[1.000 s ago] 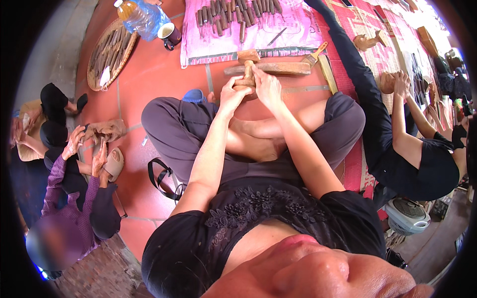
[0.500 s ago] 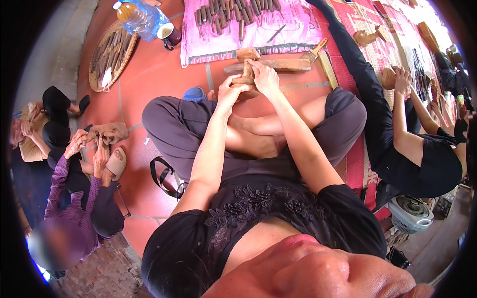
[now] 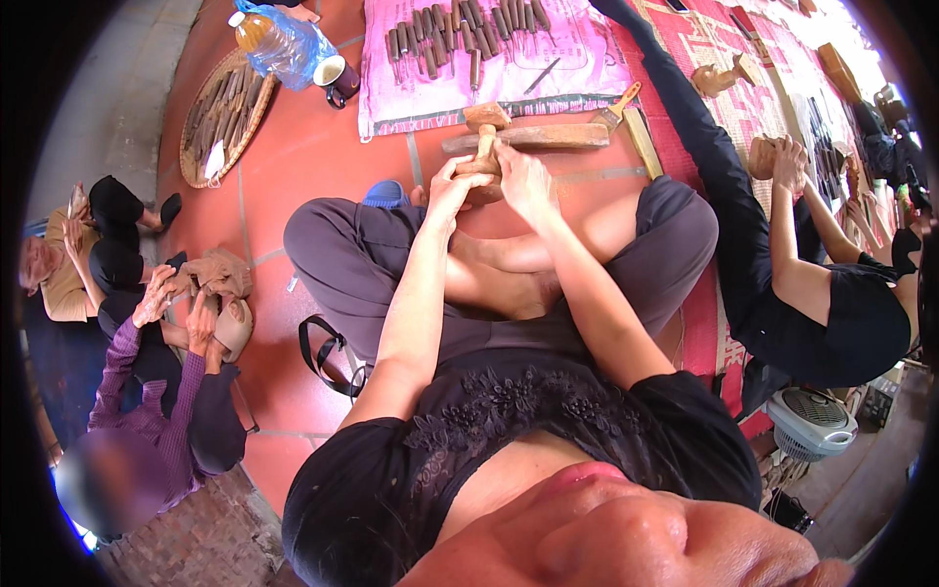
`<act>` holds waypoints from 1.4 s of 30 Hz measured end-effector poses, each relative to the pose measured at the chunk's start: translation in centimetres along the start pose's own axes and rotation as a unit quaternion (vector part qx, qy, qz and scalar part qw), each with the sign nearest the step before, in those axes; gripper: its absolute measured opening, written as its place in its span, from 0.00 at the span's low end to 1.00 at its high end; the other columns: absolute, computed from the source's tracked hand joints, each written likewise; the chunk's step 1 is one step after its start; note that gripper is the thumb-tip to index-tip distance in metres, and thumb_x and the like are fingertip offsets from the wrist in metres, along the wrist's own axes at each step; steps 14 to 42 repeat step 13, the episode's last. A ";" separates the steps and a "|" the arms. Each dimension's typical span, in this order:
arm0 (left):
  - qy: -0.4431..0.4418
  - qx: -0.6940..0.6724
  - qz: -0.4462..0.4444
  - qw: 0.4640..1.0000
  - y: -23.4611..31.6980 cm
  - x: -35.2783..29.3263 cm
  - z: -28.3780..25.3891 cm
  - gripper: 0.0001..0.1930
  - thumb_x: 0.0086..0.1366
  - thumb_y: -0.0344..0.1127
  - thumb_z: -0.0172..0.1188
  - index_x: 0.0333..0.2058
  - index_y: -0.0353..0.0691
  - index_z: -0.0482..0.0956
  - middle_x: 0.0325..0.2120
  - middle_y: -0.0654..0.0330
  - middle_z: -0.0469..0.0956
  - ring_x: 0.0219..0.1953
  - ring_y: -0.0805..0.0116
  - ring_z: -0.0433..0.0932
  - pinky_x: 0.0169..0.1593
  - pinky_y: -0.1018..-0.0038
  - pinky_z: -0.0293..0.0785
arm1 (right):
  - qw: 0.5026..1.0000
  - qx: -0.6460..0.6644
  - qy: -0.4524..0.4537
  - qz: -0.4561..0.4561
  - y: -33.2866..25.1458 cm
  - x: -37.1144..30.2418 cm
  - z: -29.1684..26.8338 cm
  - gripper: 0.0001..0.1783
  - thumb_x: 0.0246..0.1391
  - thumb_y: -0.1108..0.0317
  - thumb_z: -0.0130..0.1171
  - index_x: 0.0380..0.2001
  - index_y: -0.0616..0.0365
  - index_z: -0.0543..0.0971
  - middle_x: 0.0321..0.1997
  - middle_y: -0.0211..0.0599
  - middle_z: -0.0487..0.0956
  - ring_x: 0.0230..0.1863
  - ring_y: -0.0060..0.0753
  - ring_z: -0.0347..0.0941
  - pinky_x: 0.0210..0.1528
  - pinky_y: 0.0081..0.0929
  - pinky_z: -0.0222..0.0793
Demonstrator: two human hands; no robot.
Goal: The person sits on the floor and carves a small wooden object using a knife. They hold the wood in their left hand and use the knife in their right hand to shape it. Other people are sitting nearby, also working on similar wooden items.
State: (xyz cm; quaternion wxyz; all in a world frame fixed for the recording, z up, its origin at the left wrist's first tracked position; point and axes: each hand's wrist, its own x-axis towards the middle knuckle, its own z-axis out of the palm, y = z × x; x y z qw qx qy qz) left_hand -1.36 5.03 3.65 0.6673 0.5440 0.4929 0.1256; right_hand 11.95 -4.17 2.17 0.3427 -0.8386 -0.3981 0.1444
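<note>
A carved wooden piece is between my hands, with a blocky top, a narrow stem and a wide rounded base. My left hand grips the base from its left side, fingers bent around it. On the other side, my right hand closes on the piece, its fingers against the stem and base. The underside of the base is mostly hidden. Just beyond the piece lies a long wooden bar, and a flat paintbrush rests near the bar's right end.
Several wooden-handled tools lie on a pink sheet ahead. A round basket of tools, a mug and a bagged bottle stand left. Co-workers sit on both sides; one holds a wooden piece. A wooden strip lies right.
The wooden piece has turned, so its blocky top and stem show more plainly. My right hand has slid slightly down and nearer to me. The person at far left has raised their hands.
</note>
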 end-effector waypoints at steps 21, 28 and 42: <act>-0.004 -0.036 -0.031 0.999 -0.3 0.0 -0.3 0.33 0.58 0.45 0.74 0.62 0.53 0.76 0.55 0.59 0.79 0.59 0.62 0.75 0.47 0.60 0.82 | 0.999 -0.002 -0.052 0.012 -0.9 -0.8 -1.0 0.20 0.66 0.61 0.57 0.59 0.43 0.82 0.40 0.58 0.84 0.46 0.59 0.83 0.54 0.52 0.77; -0.004 -0.036 -0.031 0.999 -0.3 0.0 -0.3 0.33 0.58 0.45 0.74 0.62 0.53 0.76 0.55 0.59 0.79 0.59 0.62 0.75 0.47 0.60 0.82 | 0.999 -0.002 -0.052 0.012 -0.9 -0.8 -1.0 0.20 0.66 0.61 0.57 0.59 0.43 0.82 0.40 0.58 0.84 0.46 0.59 0.83 0.54 0.52 0.77; -0.004 -0.036 -0.031 0.999 -0.3 0.0 -0.3 0.33 0.58 0.45 0.74 0.62 0.53 0.76 0.55 0.59 0.79 0.59 0.62 0.75 0.47 0.60 0.82 | 0.999 -0.002 -0.052 0.012 -0.9 -0.8 -1.0 0.20 0.66 0.61 0.57 0.59 0.43 0.82 0.40 0.58 0.84 0.46 0.59 0.83 0.54 0.52 0.77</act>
